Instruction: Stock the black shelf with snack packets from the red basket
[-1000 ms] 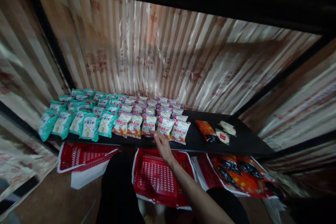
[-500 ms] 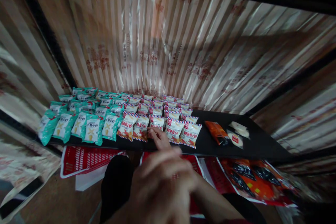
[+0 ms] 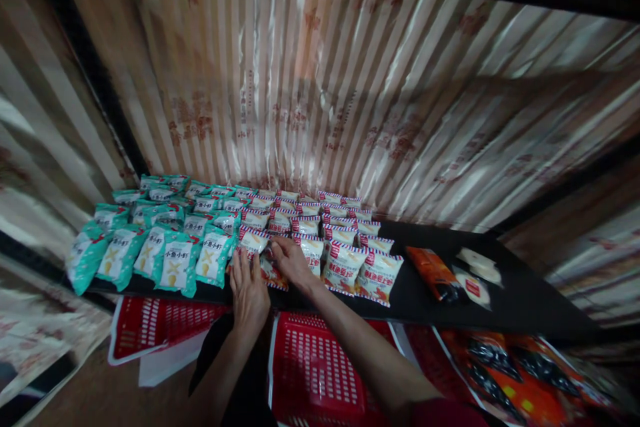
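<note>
Rows of white-and-red snack bags (image 3: 340,265) with striped top edges stand on a black shelf (image 3: 530,280). My left hand (image 3: 249,290) lies with fingers spread against the front of the leftmost bag in the front row. Beside it, my right hand (image 3: 291,261) has its fingers bent at the top of the neighbouring front bag (image 3: 273,275); whether they grip it cannot be made out. Several teal bags (image 3: 175,263) stand in rows on the left part of the shelf.
An orange packet (image 3: 433,273) and white packets (image 3: 480,273) lie toward the right of the shelf. Below its front edge are red baskets (image 3: 317,370), the right one holding orange and black packages (image 3: 530,373). A striped sheet (image 3: 320,93) hangs behind.
My left hand has moved from the blurred foreground forward onto the front left bag. My right hand has shifted slightly left along the front row. The view has shifted slightly.
</note>
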`<state>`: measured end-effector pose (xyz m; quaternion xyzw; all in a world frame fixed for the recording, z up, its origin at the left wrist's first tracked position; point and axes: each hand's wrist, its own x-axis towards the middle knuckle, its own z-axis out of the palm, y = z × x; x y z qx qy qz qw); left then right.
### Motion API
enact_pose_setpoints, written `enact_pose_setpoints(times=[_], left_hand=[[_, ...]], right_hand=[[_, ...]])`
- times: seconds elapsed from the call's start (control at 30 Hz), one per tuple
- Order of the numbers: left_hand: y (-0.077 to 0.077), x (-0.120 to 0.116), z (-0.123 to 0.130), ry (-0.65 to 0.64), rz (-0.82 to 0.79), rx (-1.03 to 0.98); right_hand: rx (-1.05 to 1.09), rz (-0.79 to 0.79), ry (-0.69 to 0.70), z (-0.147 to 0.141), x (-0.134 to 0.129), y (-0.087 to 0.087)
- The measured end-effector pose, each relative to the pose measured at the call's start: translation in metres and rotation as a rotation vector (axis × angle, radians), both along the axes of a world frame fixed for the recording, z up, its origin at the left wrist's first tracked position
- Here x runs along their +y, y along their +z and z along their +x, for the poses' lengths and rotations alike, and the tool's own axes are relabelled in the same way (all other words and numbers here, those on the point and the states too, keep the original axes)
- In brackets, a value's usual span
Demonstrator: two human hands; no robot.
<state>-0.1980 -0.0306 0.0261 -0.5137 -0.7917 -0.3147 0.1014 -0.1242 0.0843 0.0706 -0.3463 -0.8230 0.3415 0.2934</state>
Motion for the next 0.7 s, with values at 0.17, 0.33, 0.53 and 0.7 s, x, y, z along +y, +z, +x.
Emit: enact_pose_setpoints(times=[0.17, 0.33, 0.53, 0.7], left_hand=[[-0.015, 0.010, -0.005, 0.010, 0.037, 0.075], [-0.019, 0.023, -0.010, 0.048, 0.096, 0.069], [-0.019, 0.032, -0.014, 0.074, 0.130, 0.047], [-0.017, 0.036, -0.010, 0.116, 0.151, 0.025]], right_hand=[[-0.011, -0.009, -0.012, -0.008, 0.001, 0.004], [0.006, -0.014, 0.042, -0.014, 0.001, 0.014], [0.051, 0.013, 0.038, -0.014, 0.010, 0.008], [0.013, 0.076, -0.009, -0.013, 0.022, 0.009]])
